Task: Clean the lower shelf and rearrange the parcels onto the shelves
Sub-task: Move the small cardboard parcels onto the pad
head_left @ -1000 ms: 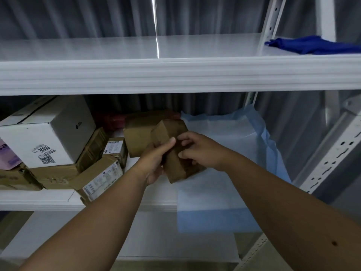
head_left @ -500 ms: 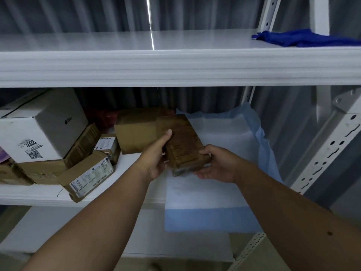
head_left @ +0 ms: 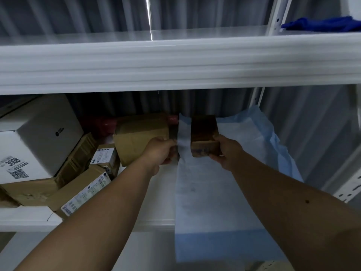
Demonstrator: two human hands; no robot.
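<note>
Parcel [head_left: 204, 136], long axis running toward twelve o'clock over the blue liner [head_left: 197, 192], sits gripped at its near end by the right hand [head_left: 224, 153]; left hand [head_left: 161, 151], at nine o'clock, pinches the liner's edge.

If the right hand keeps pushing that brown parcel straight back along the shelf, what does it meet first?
Probably nothing before the corrugated back wall. The right hand holds the brown parcel over the blue sheet, whose far stretch looks bare, though depth is unclear.
</note>
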